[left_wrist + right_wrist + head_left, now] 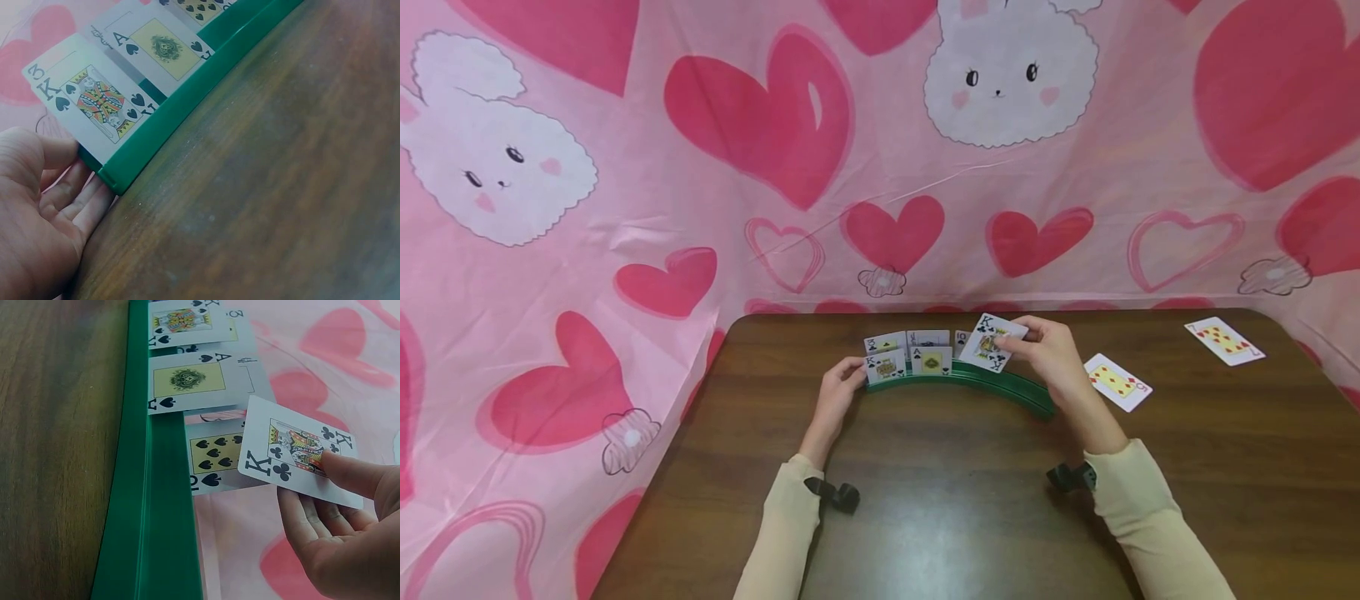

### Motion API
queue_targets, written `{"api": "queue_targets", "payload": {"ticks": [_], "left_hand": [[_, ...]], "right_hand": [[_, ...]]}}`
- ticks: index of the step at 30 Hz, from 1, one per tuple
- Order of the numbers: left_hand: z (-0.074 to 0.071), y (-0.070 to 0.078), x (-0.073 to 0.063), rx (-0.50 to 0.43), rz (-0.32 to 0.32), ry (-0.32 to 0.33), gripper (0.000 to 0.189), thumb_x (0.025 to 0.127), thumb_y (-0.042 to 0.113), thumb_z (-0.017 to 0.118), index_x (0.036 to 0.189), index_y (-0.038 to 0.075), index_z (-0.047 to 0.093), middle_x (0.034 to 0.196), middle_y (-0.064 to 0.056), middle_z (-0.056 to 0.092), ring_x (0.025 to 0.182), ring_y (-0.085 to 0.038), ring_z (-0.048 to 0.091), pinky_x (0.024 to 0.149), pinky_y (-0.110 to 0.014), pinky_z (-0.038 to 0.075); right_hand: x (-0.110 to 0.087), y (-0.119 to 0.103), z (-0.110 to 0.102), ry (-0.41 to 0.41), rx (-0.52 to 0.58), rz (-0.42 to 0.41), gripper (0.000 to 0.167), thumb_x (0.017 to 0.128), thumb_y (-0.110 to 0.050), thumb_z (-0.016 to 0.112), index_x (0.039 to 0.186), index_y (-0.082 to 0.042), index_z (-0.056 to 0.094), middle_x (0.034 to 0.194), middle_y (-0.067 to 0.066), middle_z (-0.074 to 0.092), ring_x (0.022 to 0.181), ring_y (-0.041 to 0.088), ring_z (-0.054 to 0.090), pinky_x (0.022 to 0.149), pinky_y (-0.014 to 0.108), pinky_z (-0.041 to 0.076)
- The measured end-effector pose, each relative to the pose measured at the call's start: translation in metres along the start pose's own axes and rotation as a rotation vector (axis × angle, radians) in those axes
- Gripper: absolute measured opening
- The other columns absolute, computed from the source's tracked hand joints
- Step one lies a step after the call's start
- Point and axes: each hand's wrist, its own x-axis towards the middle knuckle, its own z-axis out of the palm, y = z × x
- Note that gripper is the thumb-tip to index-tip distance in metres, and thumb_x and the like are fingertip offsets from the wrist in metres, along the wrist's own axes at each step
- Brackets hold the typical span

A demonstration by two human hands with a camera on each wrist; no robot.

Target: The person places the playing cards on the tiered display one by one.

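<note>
A curved green card holder stands on the table with playing cards upright in its slots. The king of spades is in front at the left end, a three of clubs behind it. Beside it stands the ace of spades, overlapping another card. A ten of spades is in the back slot. At the holder's left end, my left hand grips it between thumb and curled fingers. My right hand pinches the king of clubs by one edge, tilted before the ten of spades.
To the right, a five of diamonds and a seven of diamonds lie face up on the brown wooden table. Pink cloth with hearts and rabbits hangs behind the table and along its left side.
</note>
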Motion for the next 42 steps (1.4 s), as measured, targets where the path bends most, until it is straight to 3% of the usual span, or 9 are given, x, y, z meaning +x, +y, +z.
{"api": "queue_targets", "payload": {"ticks": [9, 16, 22, 29, 36, 42], "left_hand": [[0.000, 0.032, -0.017, 0.035, -0.002, -0.030, 0.021, 0.102, 0.000, 0.056, 0.115, -0.015, 0.065, 0.118, -0.024, 0.068, 0.104, -0.021, 0.062, 0.095, -0.037, 0.052], [0.001, 0.002, 0.000, 0.014, -0.011, -0.005, 0.022, 0.103, 0.002, 0.058, 0.117, -0.012, 0.066, 0.120, -0.022, 0.068, 0.106, -0.020, 0.061, 0.096, -0.036, 0.051], [0.002, 0.000, 0.000, 0.013, 0.000, 0.010, 0.020, 0.102, 0.003, 0.059, 0.115, -0.011, 0.067, 0.117, -0.021, 0.069, 0.104, -0.020, 0.062, 0.093, -0.034, 0.052], [0.001, 0.000, 0.000, 0.011, -0.001, 0.001, 0.021, 0.103, 0.003, 0.058, 0.116, -0.012, 0.067, 0.117, -0.021, 0.069, 0.104, -0.019, 0.062, 0.093, -0.033, 0.052], [-0.001, 0.037, -0.020, 0.028, -0.008, -0.032, 0.022, 0.102, 0.001, 0.058, 0.116, -0.014, 0.066, 0.119, -0.024, 0.068, 0.105, -0.020, 0.062, 0.095, -0.036, 0.052], [-0.001, 0.038, -0.020, 0.016, -0.002, -0.039, 0.022, 0.102, 0.001, 0.057, 0.116, -0.014, 0.065, 0.120, -0.024, 0.068, 0.105, -0.020, 0.062, 0.095, -0.034, 0.052]], "right_hand": [[0.001, 0.001, 0.003, 0.019, -0.001, -0.015, 0.039, 0.095, -0.010, 0.074, 0.121, 0.016, 0.062, 0.090, -0.002, 0.073, 0.081, 0.007, 0.068, 0.079, 0.025, 0.058], [-0.001, -0.001, 0.001, 0.024, -0.021, -0.010, 0.039, 0.095, -0.012, 0.074, 0.122, 0.015, 0.063, 0.093, 0.001, 0.073, 0.082, 0.007, 0.068, 0.081, 0.027, 0.058], [-0.004, -0.004, 0.002, -0.001, -0.035, -0.025, 0.041, 0.096, -0.016, 0.074, 0.123, 0.014, 0.063, 0.102, 0.008, 0.073, 0.085, 0.010, 0.068, 0.081, 0.025, 0.058], [-0.004, -0.002, 0.004, -0.088, -0.062, -0.024, 0.036, 0.096, -0.014, 0.074, 0.118, 0.013, 0.064, 0.103, 0.014, 0.074, 0.084, 0.015, 0.068, 0.079, 0.028, 0.059], [-0.004, 0.001, 0.006, -0.115, -0.032, -0.001, 0.035, 0.096, -0.009, 0.073, 0.119, 0.015, 0.064, 0.108, 0.021, 0.072, 0.082, 0.014, 0.069, 0.079, 0.027, 0.059], [-0.001, 0.007, 0.008, -0.094, -0.047, 0.002, 0.036, 0.098, -0.008, 0.070, 0.123, 0.017, 0.063, 0.110, 0.024, 0.072, 0.082, 0.010, 0.068, 0.078, 0.024, 0.058]]}}
